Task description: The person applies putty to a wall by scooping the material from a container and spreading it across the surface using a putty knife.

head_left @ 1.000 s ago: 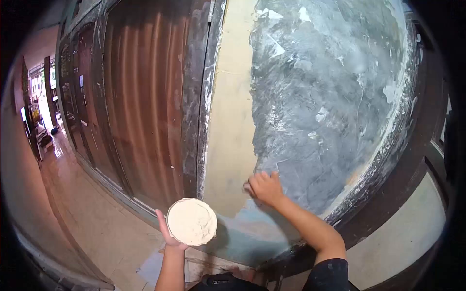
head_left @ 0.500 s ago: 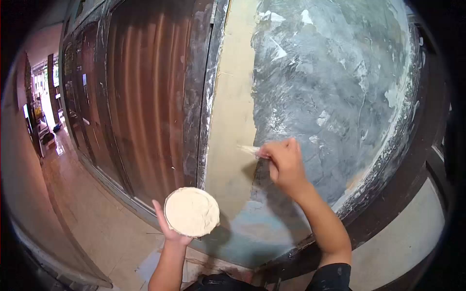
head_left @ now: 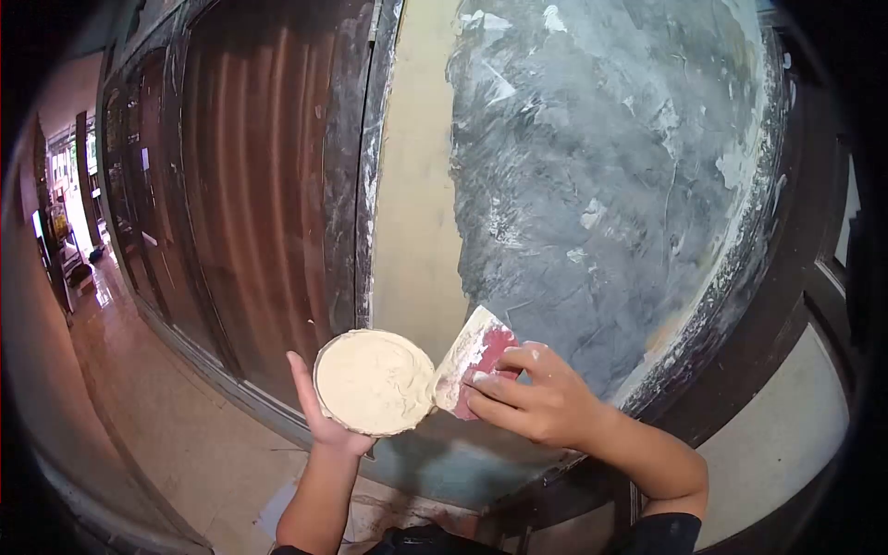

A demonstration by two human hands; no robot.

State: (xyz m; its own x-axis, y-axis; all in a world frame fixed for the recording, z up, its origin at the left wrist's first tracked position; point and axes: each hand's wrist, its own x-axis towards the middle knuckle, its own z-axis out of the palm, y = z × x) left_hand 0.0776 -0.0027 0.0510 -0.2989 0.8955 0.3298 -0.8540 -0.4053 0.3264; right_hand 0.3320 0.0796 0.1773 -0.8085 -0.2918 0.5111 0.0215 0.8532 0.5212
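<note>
My left hand (head_left: 326, 424) carries a round container of cream putty (head_left: 370, 381) from below, its thumb up along the left side. In my right hand (head_left: 532, 398) is a flat reddish putty scraper (head_left: 486, 356), its broad edge coated with putty. The scraper's lower left corner is at the container's right rim, apparently touching it. Behind them stands a grey wall (head_left: 592, 185) with white patches. A smooth cream strip of putty (head_left: 416, 185) runs down the wall's left side.
Left of the strip is a dark frame with a brown glazed panel (head_left: 254, 203). A dark wooden frame (head_left: 740, 370) borders the wall on the right. Tiled floor (head_left: 176, 398) stretches away along a passage at the far left.
My right hand has come down from the cream strip, bringing the scraper to the container and turning its broad face into view. The container has shifted slightly up and right. The view has moved slightly.
</note>
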